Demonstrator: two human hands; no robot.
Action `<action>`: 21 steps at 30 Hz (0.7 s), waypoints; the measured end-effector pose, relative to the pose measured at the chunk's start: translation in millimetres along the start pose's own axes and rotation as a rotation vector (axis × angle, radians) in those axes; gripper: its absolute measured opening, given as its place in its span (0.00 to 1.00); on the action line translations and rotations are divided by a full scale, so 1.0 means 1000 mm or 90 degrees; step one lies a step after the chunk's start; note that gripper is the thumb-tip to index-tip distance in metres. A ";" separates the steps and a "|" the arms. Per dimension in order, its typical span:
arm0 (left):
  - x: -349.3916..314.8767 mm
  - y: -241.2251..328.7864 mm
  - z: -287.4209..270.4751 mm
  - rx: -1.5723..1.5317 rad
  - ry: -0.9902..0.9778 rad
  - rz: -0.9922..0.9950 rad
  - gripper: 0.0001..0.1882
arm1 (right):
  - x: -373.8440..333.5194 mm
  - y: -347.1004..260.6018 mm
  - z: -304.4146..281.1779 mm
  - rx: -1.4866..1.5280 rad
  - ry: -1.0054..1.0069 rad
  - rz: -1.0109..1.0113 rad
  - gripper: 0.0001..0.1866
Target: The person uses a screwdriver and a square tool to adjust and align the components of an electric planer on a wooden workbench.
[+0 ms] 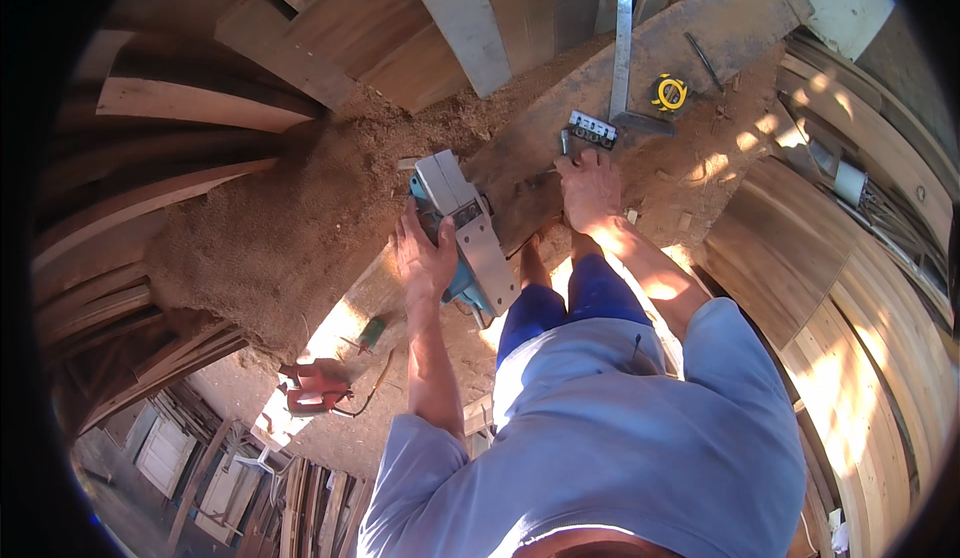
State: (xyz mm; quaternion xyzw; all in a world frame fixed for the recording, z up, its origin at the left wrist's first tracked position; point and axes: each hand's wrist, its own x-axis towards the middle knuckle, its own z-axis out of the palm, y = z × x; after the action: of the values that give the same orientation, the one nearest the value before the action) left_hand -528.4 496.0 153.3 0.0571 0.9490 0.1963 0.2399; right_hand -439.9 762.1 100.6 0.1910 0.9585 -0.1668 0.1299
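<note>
A teal electric planer point(462, 220) lies turned over at the left end of the dark workbench, its flat grey sole plates facing up. My left hand point(425, 255) grips its side, the thumb laid against the body near the cutter opening. My right hand point(590, 194) is low over the bench with its fingers curled down. A thin dark piece point(541, 177) shows beside those fingertips, but what they hold is hidden. Just beyond them stands a small metal cylinder point(565, 142), next to a small rack of metal bits or sockets point(592, 130).
A metal try square point(621, 63), a yellow and black tape measure point(668, 92) and a dark pencil-like rod point(705, 61) lie farther along the workbench point(735, 20). Sawdust point(270, 228) is heaped at left. A red power tool point(315, 386) sits below left. Boards point(790, 228) lean at right.
</note>
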 end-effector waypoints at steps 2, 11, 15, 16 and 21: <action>-0.005 0.002 -0.003 0.016 0.002 0.000 0.41 | 0.002 0.005 0.004 -0.029 -0.037 -0.025 0.14; 0.000 0.000 -0.002 0.024 0.009 0.023 0.40 | -0.005 -0.004 -0.016 0.186 0.054 0.043 0.11; -0.001 -0.005 -0.001 -0.007 0.017 0.033 0.38 | -0.015 -0.025 -0.023 0.523 -0.082 0.141 0.10; -0.001 -0.006 -0.002 -0.012 0.017 0.030 0.38 | -0.019 -0.035 -0.017 0.586 -0.081 0.123 0.10; -0.003 0.001 0.000 -0.022 0.024 0.031 0.41 | -0.008 -0.068 -0.016 0.723 -0.275 0.103 0.13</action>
State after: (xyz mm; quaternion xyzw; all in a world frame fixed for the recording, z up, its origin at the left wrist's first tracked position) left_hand -525.9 495.9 155.3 0.0722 0.9482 0.2198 0.2179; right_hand -463.2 706.3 136.3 0.2644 0.6544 -0.6761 0.2115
